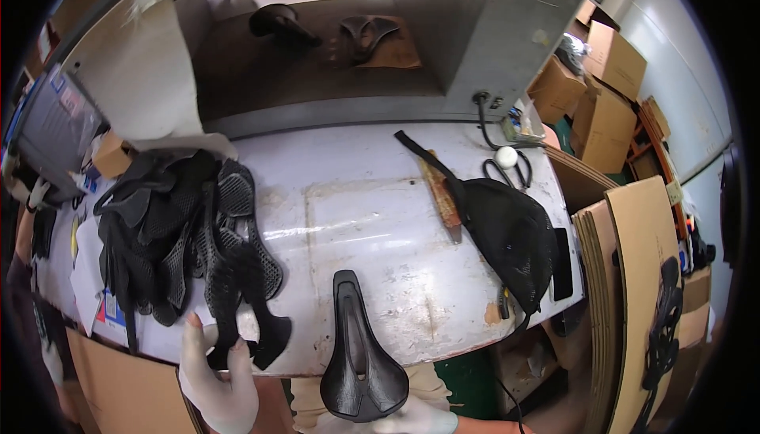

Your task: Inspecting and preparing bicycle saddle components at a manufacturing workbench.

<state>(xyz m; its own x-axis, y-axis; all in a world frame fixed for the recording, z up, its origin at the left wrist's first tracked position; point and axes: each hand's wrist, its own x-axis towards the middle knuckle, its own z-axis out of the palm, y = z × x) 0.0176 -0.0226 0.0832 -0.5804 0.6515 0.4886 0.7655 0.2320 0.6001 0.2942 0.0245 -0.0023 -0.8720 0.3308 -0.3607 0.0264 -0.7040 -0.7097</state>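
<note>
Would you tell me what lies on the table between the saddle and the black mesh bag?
In the head view, only bare, scuffed white table lies between the saddle and the black mesh bag.

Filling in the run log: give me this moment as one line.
left hand: gripping lattice saddle pad from the pile | right hand: holding black bicycle saddle at workbench edge | scissors at back right

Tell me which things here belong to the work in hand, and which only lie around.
In hand:
- black bicycle saddle, held by the right hand
- pile of black lattice saddle pads, touched by the left hand

Lying about:
- scissors
- wooden-handled tool
- black mesh bag
- cardboard boxes
</note>
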